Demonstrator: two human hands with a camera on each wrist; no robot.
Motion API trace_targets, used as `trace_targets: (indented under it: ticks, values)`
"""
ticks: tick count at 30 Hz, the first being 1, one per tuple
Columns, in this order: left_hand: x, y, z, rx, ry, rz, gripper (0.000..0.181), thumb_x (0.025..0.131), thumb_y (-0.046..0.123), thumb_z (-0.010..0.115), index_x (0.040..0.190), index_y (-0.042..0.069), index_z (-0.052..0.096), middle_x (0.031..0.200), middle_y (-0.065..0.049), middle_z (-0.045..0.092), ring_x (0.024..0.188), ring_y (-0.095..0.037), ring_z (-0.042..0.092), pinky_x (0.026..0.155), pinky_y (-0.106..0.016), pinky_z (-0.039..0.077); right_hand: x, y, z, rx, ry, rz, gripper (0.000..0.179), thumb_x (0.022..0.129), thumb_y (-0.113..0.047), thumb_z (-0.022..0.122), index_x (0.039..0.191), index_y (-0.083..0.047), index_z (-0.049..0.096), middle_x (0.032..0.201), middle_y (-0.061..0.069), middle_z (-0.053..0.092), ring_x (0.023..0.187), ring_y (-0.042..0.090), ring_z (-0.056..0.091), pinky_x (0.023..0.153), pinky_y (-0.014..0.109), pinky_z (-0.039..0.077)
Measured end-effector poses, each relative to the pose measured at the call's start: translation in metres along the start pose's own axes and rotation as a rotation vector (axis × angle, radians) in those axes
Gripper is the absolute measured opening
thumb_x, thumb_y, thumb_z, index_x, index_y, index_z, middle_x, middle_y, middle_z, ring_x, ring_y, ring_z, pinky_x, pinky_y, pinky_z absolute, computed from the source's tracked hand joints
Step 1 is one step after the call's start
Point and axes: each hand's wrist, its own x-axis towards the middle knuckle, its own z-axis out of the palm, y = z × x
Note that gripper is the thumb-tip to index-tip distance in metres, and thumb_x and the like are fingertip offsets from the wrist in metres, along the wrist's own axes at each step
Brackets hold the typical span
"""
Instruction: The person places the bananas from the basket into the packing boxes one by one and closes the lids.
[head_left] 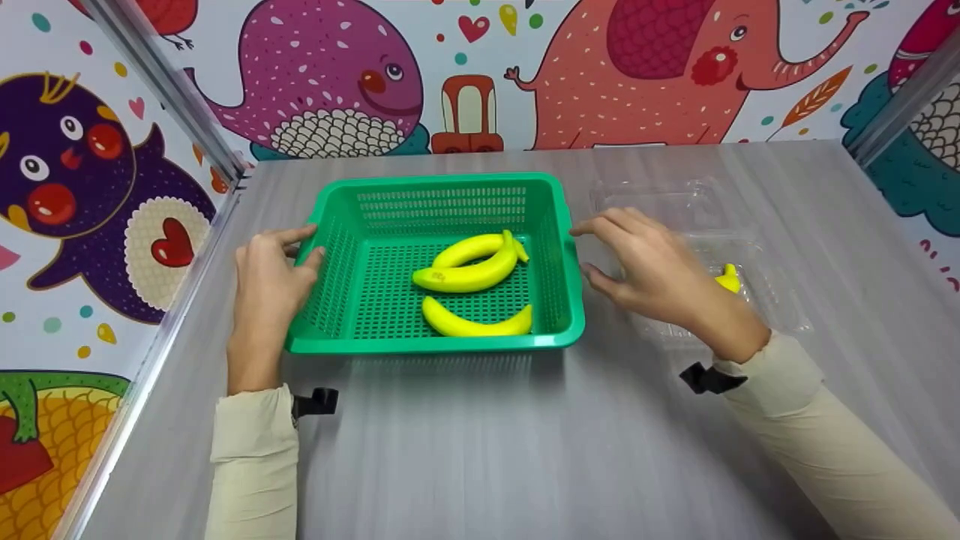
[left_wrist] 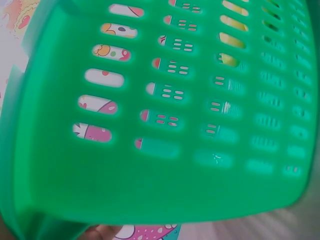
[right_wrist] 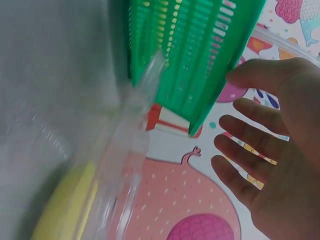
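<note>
A green plastic basket [head_left: 442, 345] with slotted walls sits on the grey table, three yellow bananas inside. Two of them, a rear banana [head_left: 465, 247] and a banana in front of it [head_left: 469, 276], overlap; another banana [head_left: 480, 324] lies nearer the front wall. My left hand [head_left: 266, 281] grips the basket's left rim, its fingertips partly hidden in the left wrist view. At the right rim is my right hand [head_left: 649, 262], fingers spread and loosely bent, the tips at or very near the edge. The right wrist view shows its palm [right_wrist: 295, 150] holding nothing.
Right of the basket lies a clear plastic clamshell box [head_left: 780, 300], its lid [head_left: 660, 199] folded back. A yellow piece [head_left: 727, 279] shows inside it, partly behind the right hand. Cartoon-printed walls [head_left: 480, 75] stand behind and at both sides of the table.
</note>
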Motion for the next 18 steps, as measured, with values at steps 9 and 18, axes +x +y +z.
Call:
trace_targets:
  ticks: [9, 18]
  values:
    - [0.000, 0.000, 0.000, -0.004, 0.004, 0.005, 0.041, 0.104, 0.015, 0.072, 0.145, 0.008, 0.070, 0.146, -0.028, 0.067, 0.127, -0.045, 0.069, 0.106, -0.063, 0.055, 0.018, -0.025, 0.008, 0.018, -0.040, -0.058, 0.048, 0.093, -0.024, 0.086, 0.137, -0.013, 0.070, 0.135, 0.008, 0.071, 0.120, 0.028, 0.065, 0.096, 0.049, 0.062]
    - [-0.001, 0.001, -0.001, -0.013, -0.012, -0.018, 0.042, 0.105, 0.015, 0.071, 0.146, 0.008, 0.069, 0.147, -0.026, 0.067, 0.128, -0.044, 0.069, 0.106, -0.061, 0.055, 0.030, -0.040, 0.020, 0.018, -0.124, -0.111, 0.050, 0.095, -0.029, 0.084, 0.140, -0.014, 0.068, 0.138, 0.006, 0.071, 0.128, 0.028, 0.065, 0.106, 0.050, 0.059]
